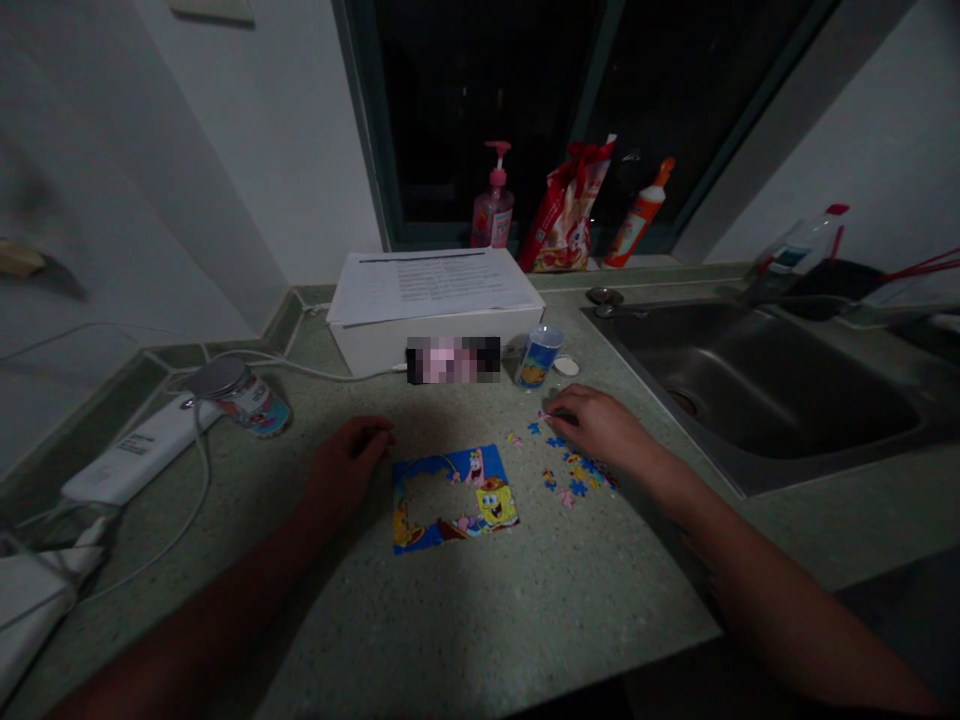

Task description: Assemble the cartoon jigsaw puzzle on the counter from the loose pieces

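Note:
A partly assembled jigsaw puzzle with yellow and pink cartoon figures lies flat on the counter; its border is joined around a gap in the middle. My left hand rests at its upper left corner, fingers loosely curled, thumb a little apart, nothing visible in them. To the right of the puzzle are several loose blue, yellow and pink puzzle pieces, some partly hidden under my right wrist. My right hand reaches over them, its fingertips closed on a pink puzzle piece.
Behind stand a blue cartoon-printed canister, a round white lid and a white box topped with paper. A steel sink lies right. At left are a jar, a power strip and cables. Bottles and a red bag line the window.

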Motion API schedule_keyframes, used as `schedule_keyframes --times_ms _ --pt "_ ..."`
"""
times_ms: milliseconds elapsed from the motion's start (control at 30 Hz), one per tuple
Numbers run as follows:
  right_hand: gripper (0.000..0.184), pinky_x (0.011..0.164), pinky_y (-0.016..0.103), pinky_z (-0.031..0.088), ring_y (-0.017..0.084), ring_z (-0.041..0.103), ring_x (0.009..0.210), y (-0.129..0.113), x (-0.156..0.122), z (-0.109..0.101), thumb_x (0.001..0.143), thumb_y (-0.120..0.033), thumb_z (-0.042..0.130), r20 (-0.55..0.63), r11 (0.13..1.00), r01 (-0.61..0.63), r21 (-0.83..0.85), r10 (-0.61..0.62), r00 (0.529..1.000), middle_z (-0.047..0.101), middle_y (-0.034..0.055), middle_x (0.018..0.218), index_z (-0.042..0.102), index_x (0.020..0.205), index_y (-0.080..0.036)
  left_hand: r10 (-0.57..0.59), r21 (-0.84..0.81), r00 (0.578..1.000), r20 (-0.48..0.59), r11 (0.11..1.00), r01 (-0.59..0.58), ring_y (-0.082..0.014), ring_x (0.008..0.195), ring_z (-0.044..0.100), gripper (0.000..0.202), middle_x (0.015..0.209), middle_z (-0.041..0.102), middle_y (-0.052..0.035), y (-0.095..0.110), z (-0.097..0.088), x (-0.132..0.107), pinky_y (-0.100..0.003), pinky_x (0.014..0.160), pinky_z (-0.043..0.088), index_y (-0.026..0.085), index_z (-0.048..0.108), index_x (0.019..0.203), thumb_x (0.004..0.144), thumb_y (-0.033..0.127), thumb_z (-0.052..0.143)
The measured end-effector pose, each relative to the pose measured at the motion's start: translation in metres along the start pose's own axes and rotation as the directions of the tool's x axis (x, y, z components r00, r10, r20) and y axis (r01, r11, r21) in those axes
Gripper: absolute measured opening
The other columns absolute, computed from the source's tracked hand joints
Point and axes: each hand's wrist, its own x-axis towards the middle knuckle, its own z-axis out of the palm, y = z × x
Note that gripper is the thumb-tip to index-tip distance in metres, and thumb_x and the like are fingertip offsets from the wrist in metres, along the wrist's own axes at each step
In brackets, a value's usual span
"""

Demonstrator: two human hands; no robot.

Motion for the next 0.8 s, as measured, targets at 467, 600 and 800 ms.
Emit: schedule_keyframes --times_ms 467,600,800 --pt "0.027 0.103 0.044 0.057 0.029 0.074 0.111 0.0041 -0.0017 0.0003 0.101 -0.018 0.059 0.010 0.999 0.041 0.017 -0.041 0.999 0.078 0.0117 0.119 0.081 0.117 -0.023 -0.001 0.027 1.000 -0.002 1.000 0.001 -0.0293 0.092 0.078 0.038 0.090 0.082 -0.0064 0.0008 -0.0001 -0.0006 -0.043 0.090 0.060 0.025 0.073 0.098 0.077 0.056 0.065" --pt "0.027 0.104 0.043 0.057 0.029 0.074 0.112 0.0035 -0.0018 0.0010 0.100 -0.017 0.059 0.009 0.999 0.036 0.011 -0.036 0.999 0.078 0.0116 0.118 0.081 0.115 -0.022 -0.005 0.028 1.000 -0.004 1.000 0.006 -0.0298 0.093 0.078 0.038 0.091 0.082 -0.0068 0.0031 0.0003 -0.0006 -0.044 0.090 0.060 0.025 0.072 0.097 0.077 0.056 0.065" --pt "0.024 0.101 0.044 0.057 0.029 0.074 0.107 0.0037 -0.0017 0.0004 0.100 -0.020 0.060 0.007 0.999 0.044 0.007 -0.044 0.999 0.078 0.0118 0.113 0.081 0.110 -0.024 0.015 0.043 1.000 0.007 0.999 -0.015 -0.0296 0.090 0.078 0.038 0.091 0.082 -0.0073 0.0003 0.0004 -0.0002 -0.045 0.088 0.060 0.024 0.072 0.098 0.079 0.056 0.064"
